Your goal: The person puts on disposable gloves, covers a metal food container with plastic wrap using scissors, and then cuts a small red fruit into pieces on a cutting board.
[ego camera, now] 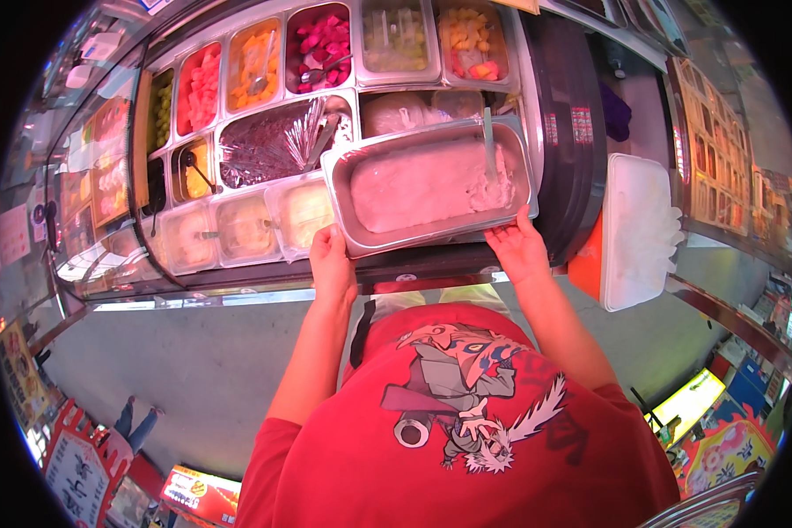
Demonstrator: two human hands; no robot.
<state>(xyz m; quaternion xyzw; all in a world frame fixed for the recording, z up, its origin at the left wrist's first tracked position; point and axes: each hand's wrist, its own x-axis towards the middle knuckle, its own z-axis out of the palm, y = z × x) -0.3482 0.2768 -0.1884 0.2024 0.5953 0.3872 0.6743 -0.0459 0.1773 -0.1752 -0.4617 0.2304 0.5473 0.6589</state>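
Note:
Both my hands hold a deep metal pan (435, 232) by its near side. It sits askew over the counter, its right end angled farther from me. A smooth, thick, pinkish paste (409, 188) fills much of it, rougher at the right. A utensil's flat handle (490, 142) stands up out of that rough part. My left hand (333, 261) grips the near left corner, thumb up against the side. Under the near right corner, my right hand (520, 249) supports the pan with its fingers, palm turned up. Behind the pan, an opening shows a plastic-bagged item (396, 113).
Far-row pans hold pink cubes (200, 89), orange cubes (254, 66) and magenta dragon-fruit-like cubes (323, 46). Left of my pan are a film-covered dark food pan (264, 145) and plastic tubs (245, 224). A white-lidded orange box (637, 231) stands right. Glass panels (99, 165) flank the left.

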